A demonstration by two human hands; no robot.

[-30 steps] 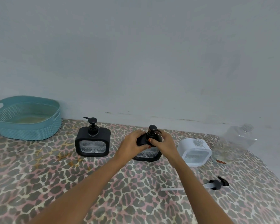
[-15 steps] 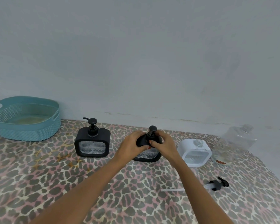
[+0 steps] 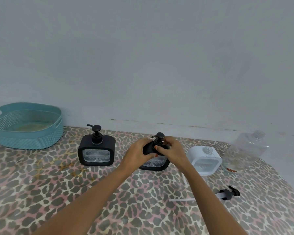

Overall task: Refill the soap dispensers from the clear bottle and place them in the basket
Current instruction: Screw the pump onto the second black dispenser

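Observation:
A black soap dispenser (image 3: 155, 164) stands at the table's middle. My left hand (image 3: 137, 153) grips its top left corner, and my right hand (image 3: 172, 150) is closed around the collar of its black pump (image 3: 159, 136). A second black dispenser (image 3: 96, 150) with its pump fitted stands to the left. A white dispenser (image 3: 204, 160) without a pump stands to the right. The clear bottle (image 3: 248, 148), uncapped, sits at the far right. The teal basket (image 3: 26, 126) holds nothing and sits at the back left.
A loose black pump with a clear tube (image 3: 227, 195) lies on the leopard-print table (image 3: 58, 192) near the right front. The wall runs right behind the objects. The table's rounded edge curves down at the right.
My right hand has shifted a little around the pump collar and the pump spout now points left. The dispenser has stayed in place.

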